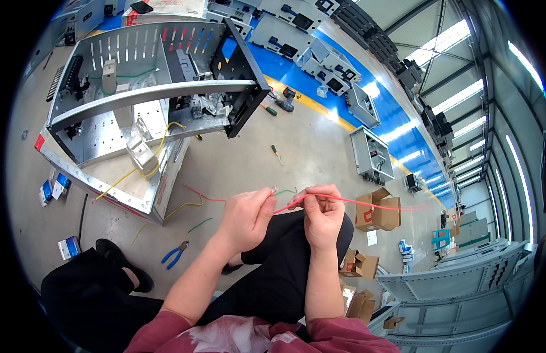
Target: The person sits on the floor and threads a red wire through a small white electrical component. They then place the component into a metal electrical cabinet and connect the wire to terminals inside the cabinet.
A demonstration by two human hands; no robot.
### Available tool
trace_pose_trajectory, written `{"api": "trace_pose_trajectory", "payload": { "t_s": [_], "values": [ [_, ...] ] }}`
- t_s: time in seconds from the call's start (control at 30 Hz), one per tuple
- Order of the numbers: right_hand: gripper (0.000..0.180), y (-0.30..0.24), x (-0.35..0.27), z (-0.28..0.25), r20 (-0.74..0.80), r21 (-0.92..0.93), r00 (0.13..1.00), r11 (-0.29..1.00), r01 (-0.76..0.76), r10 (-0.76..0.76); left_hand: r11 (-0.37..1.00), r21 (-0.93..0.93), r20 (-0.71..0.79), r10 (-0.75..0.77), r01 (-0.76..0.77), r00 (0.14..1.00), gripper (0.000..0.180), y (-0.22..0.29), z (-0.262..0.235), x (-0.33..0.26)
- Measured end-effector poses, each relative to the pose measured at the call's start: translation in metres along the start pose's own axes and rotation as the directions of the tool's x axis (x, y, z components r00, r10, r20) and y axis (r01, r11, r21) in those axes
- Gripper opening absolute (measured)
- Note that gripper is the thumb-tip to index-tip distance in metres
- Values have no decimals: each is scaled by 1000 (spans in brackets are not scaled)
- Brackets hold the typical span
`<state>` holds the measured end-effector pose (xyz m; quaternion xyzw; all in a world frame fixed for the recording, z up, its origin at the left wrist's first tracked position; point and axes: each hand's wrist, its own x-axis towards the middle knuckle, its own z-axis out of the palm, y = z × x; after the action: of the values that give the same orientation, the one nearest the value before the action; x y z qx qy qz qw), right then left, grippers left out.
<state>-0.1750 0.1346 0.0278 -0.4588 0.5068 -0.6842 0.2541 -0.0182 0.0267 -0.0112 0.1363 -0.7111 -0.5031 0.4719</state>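
A red wire (373, 205) is pinched between the thumb and fingers of my right hand (321, 215), its far stretch pointing out to the right and blurring at the tip. The wire's other side runs left to my left hand (243, 220), which is closed. At the left fingertips shows a small metal ring terminal (273, 189); whether it is joined to the wire is hidden by my fingers. More red wire (205, 196) lies left of that hand, and I cannot tell if it is the same piece. Both hands are above my knee.
An open metal cabinet (155, 91) stands on a box (161, 194) at the left, a yellow wire (117, 184) hanging from it. Blue-handled pliers (175, 255), a screwdriver (276, 154) and a cordless drill (284, 101) lie on the floor. Cardboard boxes (376, 215) stand right.
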Motion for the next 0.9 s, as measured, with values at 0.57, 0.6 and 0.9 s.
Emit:
{"api": "trace_pose_trajectory", "payload": {
  "t_s": [0.57,0.6,0.9],
  "values": [
    [15,1,-9,7,-17,39,998,998,-52,53,994,-79,-9,-73,72,997,25,7,4,-2],
    [15,1,-9,5,-10,45,998,997,-64,65,995,-72,-7,-68,67,998,26,7,4,-2],
    [20,-2,-6,-6,15,48,999,997,-53,52,914,-353,59,-192,201,980,29,4,3,-7]
  ]
}}
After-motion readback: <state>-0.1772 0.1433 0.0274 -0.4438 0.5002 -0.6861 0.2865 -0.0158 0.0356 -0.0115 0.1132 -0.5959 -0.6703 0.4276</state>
